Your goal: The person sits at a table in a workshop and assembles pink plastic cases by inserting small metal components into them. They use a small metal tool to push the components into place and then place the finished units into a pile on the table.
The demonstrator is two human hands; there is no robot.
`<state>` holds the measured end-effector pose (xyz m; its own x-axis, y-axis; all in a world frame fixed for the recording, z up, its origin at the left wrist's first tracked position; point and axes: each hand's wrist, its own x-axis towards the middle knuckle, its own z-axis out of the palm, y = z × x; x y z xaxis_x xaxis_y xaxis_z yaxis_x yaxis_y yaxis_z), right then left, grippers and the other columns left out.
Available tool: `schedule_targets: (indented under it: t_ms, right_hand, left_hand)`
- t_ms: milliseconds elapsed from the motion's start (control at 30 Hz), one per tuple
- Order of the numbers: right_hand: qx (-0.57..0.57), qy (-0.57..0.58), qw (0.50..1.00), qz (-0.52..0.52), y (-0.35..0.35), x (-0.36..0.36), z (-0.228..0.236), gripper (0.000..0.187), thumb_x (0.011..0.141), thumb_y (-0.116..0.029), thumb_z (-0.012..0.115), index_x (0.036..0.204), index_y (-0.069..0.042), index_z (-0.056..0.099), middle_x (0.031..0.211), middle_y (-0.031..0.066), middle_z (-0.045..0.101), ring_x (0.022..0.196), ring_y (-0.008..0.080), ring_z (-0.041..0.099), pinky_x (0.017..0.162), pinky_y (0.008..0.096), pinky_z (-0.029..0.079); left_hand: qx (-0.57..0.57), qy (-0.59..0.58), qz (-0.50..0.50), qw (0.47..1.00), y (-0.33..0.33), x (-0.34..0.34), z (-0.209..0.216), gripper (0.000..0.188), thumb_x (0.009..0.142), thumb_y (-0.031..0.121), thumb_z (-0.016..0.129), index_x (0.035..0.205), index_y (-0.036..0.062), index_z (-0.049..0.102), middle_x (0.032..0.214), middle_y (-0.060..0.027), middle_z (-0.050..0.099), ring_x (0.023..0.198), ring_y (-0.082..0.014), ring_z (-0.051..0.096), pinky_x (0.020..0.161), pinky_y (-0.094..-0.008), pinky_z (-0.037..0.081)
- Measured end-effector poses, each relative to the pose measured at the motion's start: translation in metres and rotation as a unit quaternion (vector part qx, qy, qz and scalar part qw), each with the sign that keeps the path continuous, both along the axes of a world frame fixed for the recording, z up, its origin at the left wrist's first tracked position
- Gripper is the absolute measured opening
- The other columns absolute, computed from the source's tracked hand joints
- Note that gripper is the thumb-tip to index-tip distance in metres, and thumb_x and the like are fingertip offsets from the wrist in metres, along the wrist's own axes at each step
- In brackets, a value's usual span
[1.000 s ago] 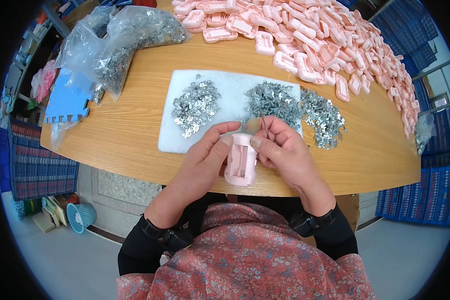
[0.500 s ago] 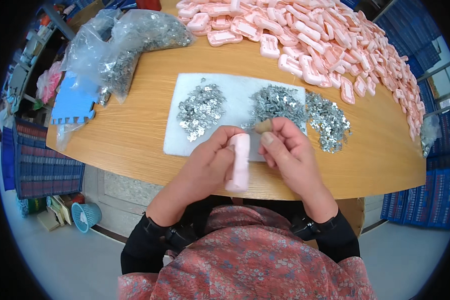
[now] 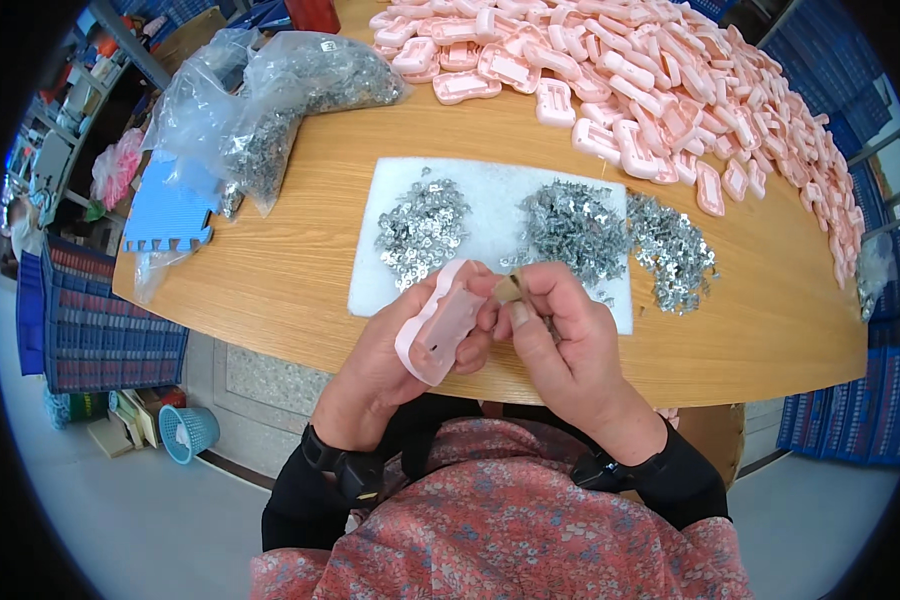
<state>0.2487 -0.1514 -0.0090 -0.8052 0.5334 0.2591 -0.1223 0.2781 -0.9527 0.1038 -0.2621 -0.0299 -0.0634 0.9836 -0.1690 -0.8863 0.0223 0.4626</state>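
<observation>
My left hand (image 3: 372,365) is closed around a pale pink plastic shell (image 3: 435,328), held tilted above the table's front edge. The shell's broad face, with a small dark slot, is turned upward. Close to its right side, my right hand (image 3: 582,345) has thumb and index finger pinched together. A tan cover (image 3: 510,289) sits on that index fingertip; whatever lies in the pinch is too small or hidden to name. Beyond both hands, a white foam sheet (image 3: 497,195) bears a left pile of small metal clips (image 3: 422,225) and a denser right pile (image 3: 573,225).
More shiny metal pieces (image 3: 672,252) lie on the wooden table (image 3: 300,255) right of the sheet. A large heap of pink shells (image 3: 660,85) covers the far right. At far left, clear plastic bags of metal parts (image 3: 315,75) rest near a blue foam mat (image 3: 170,210).
My left hand has turned the pink shell from edge-on to show its broad face. My right hand's pinched fingers have come closer to it. The whole view has shifted slightly.
</observation>
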Motion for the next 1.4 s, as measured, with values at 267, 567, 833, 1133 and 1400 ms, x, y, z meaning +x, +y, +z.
schedule_targets:
  t_ms: [267,567,833,1133,1400]
  right_hand:
    - [0.192,-0.015,0.981,0.027,-0.008,0.001,0.013,0.027,0.084,0.002,0.061,0.110,-0.001,0.056,0.084,0.0140,0.064,0.076,0.0270,0.068,0.063,0.0324,0.053]
    - [0.287,0.055,0.956,0.039,-0.014,0.002,0.008,0.028,0.079,0.000,0.068,0.106,-0.003,0.059,0.085,0.0121,0.061,0.071,0.0295,0.063,0.057,0.0366,0.050]
    - [0.136,-0.020,0.987,-0.083,0.016,0.001,0.010,0.031,0.081,-0.013,0.078,0.104,-0.001,0.061,0.086,0.0087,0.055,0.062,0.0185,0.052,0.055,0.0284,0.044]
    - [0.100,-0.016,0.994,-0.049,0.020,0.005,0.001,0.020,0.081,-0.013,0.077,0.091,-0.001,0.065,0.082,0.0072,0.058,0.061,0.0138,0.053,0.054,0.0272,0.043]
    - [0.111,-0.051,0.992,-0.013,0.035,0.010,-0.002,0.015,0.082,-0.012,0.075,0.087,-0.001,0.067,0.080,0.0075,0.058,0.066,0.0169,0.055,0.060,0.0278,0.044]
  left_hand:
    - [-0.030,0.021,0.051,0.998,0.003,0.006,-0.004,0.040,0.103,0.037,0.040,0.127,0.0066,0.049,0.100,-0.0069,0.056,0.077,-0.0163,0.053,0.066,-0.0304,0.044]
    - [0.070,-0.088,0.032,0.993,0.008,-0.002,-0.024,0.046,0.101,0.040,0.041,0.132,0.0068,0.047,0.111,-0.0098,0.056,0.082,-0.0172,0.053,0.069,-0.0314,0.046]
    - [-0.069,0.014,0.026,0.997,0.008,0.015,0.005,0.047,0.099,0.044,0.045,0.127,0.0058,0.051,0.094,-0.0051,0.055,0.067,-0.0144,0.048,0.057,-0.0268,0.035]
    - [-0.047,-0.015,-0.045,0.998,0.005,0.023,0.003,0.033,0.103,0.029,0.041,0.124,0.0051,0.052,0.081,-0.0029,0.052,0.064,-0.0130,0.047,0.056,-0.0262,0.034]
    - [-0.024,-0.001,-0.075,0.997,0.003,0.023,-0.007,0.033,0.103,0.031,0.043,0.121,0.0052,0.052,0.080,-0.0039,0.051,0.066,-0.0136,0.046,0.056,-0.0266,0.034]
